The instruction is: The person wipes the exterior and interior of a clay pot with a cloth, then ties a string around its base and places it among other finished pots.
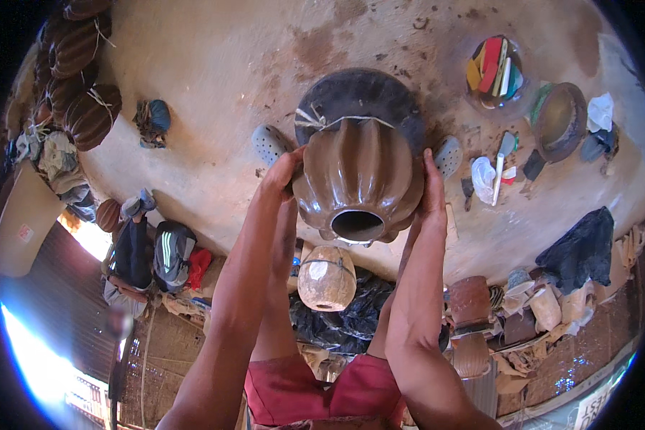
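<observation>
Clamping a ribbed brown pot (358,172) from opposite sides, the left hand (285,173) and right hand (431,190) sit equally near; it lies between them, its axis crosswise to the grip, mouth (358,225) toward the red shorts (287,390), dark disc (365,92) beyond.

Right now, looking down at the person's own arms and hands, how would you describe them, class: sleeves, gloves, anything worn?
The left arm and right arm are bare, with no sleeves in view. The left hand and right hand wear no gloves; no watch or bracelet shows. Rings cannot be judged, as both hands are partly hidden.
</observation>
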`<action>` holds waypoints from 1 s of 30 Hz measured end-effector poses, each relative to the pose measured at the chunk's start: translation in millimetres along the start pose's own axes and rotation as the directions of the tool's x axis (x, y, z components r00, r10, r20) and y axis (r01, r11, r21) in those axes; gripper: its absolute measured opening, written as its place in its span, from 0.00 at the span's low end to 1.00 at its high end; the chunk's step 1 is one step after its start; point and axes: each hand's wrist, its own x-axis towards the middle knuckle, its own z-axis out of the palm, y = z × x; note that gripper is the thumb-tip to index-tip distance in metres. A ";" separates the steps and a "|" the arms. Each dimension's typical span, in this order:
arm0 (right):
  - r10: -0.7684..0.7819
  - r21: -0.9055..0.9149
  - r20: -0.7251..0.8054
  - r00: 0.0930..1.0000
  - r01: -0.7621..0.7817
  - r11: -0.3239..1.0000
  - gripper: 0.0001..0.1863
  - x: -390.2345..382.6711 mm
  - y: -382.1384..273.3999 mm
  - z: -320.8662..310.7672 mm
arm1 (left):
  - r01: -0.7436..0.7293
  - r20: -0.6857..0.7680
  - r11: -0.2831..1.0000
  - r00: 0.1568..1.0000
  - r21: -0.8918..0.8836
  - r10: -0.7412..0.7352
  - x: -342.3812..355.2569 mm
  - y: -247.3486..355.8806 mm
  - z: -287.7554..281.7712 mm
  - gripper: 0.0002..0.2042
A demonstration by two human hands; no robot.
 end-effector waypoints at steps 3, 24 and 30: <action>0.012 -0.013 0.002 1.000 -0.012 1.000 0.34 10.6 6.0 -13.2 | -0.011 0.083 1.000 0.996 0.017 0.010 12.4 -2.1 -7.7 0.23; 0.068 -0.075 0.037 0.997 -0.065 0.995 0.26 32.1 12.6 -17.2 | -0.061 -0.005 0.965 0.998 0.254 0.064 38.9 -1.0 -14.3 0.16; 0.093 -0.107 0.140 0.986 -0.078 0.991 0.28 30.5 6.9 -12.6 | -0.051 -0.012 0.971 0.998 0.233 0.055 43.4 2.7 -12.1 0.17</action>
